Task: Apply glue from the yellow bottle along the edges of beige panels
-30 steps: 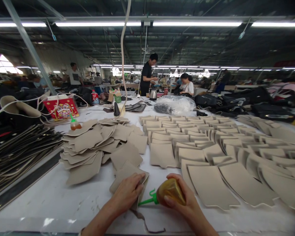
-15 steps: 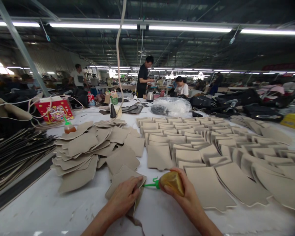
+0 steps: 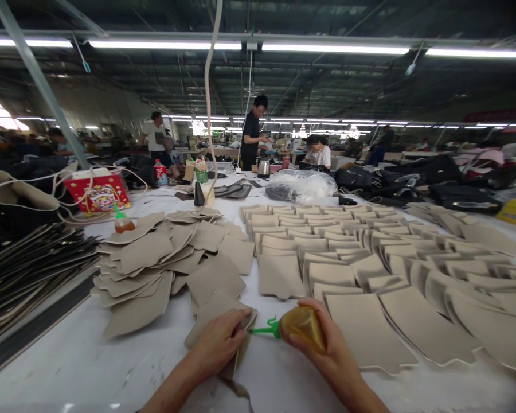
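Left hand (image 3: 219, 343) flat on beige piece (image 3: 210, 314) at near desk (image 3: 163, 373); can't tell if it grips. Right hand (image 3: 332, 338) clamped around amber bottle (image 3: 301, 328), green nozzle (image 3: 266, 330) tip at piece's right edge, contact unclear. Beyond: loose beige pile (image 3: 144, 255) left, overlapping beige rows (image 3: 365, 321) right. Farther: second bottle (image 3: 124, 225), red box (image 3: 97, 194), clear plastic bag (image 3: 305, 184), kettle (image 3: 264, 168), standing person in dark top (image 3: 251, 135).

A factory workshop: tube lights (image 3: 335, 49) (long ones), workers (image 3: 250, 135), cut pieces (image 3: 279, 275).
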`<state>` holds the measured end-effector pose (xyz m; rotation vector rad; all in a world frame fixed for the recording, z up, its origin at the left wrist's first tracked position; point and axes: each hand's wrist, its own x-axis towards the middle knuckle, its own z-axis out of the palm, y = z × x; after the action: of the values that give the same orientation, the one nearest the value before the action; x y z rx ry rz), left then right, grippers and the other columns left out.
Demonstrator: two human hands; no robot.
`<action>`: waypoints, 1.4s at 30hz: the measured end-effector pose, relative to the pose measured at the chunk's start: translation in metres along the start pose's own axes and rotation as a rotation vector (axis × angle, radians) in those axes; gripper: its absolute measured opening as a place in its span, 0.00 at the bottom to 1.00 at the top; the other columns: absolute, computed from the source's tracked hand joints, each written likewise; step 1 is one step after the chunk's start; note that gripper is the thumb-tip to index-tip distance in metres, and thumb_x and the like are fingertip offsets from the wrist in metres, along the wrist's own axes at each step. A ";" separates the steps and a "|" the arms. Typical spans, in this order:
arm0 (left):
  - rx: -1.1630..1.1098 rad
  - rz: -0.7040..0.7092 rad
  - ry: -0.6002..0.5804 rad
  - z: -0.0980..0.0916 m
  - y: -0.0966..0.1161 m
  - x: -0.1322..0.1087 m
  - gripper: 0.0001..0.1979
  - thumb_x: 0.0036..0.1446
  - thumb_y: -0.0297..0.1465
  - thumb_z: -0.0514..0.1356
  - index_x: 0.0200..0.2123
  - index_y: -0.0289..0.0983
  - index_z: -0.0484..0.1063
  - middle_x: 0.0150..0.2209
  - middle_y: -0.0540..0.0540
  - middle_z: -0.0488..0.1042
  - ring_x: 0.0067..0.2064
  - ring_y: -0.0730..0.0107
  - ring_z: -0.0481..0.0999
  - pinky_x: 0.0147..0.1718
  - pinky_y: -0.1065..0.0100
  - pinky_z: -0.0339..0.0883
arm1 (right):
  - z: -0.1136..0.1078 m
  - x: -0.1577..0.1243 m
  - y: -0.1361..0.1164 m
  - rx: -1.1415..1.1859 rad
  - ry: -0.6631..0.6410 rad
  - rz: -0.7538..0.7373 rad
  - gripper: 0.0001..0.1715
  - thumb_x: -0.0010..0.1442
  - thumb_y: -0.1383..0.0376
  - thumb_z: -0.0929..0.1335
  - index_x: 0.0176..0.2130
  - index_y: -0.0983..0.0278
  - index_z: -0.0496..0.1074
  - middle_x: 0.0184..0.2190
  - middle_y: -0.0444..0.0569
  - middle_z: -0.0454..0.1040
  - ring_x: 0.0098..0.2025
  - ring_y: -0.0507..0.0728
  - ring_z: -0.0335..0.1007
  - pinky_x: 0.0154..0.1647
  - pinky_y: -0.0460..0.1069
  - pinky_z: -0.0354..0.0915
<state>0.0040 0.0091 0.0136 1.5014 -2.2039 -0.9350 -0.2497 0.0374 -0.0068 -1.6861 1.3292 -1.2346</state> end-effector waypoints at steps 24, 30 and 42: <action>0.028 -0.017 -0.042 -0.002 0.002 0.006 0.25 0.59 0.30 0.47 0.59 0.36 0.66 0.58 0.46 0.68 0.60 0.64 0.66 0.61 0.64 0.55 | 0.003 0.000 -0.008 -0.259 -0.011 -0.403 0.27 0.59 0.70 0.67 0.55 0.55 0.56 0.46 0.49 0.64 0.48 0.58 0.65 0.50 0.51 0.65; 0.032 -0.021 -0.037 -0.005 0.005 0.005 0.25 0.58 0.29 0.47 0.58 0.36 0.66 0.58 0.46 0.69 0.59 0.63 0.67 0.60 0.63 0.56 | 0.001 -0.002 -0.002 -0.277 0.086 -0.299 0.25 0.61 0.59 0.69 0.54 0.55 0.57 0.48 0.49 0.65 0.48 0.58 0.66 0.50 0.50 0.64; 0.025 0.010 -0.039 -0.001 0.000 0.006 0.25 0.59 0.29 0.47 0.58 0.36 0.67 0.58 0.46 0.68 0.59 0.62 0.67 0.61 0.62 0.56 | 0.003 0.002 0.001 -0.226 0.117 -0.251 0.24 0.61 0.57 0.69 0.54 0.54 0.59 0.49 0.45 0.66 0.49 0.56 0.66 0.51 0.49 0.64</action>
<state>0.0019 0.0034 0.0134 1.4939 -2.2570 -0.9447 -0.2471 0.0347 -0.0081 -2.0166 1.4021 -1.3844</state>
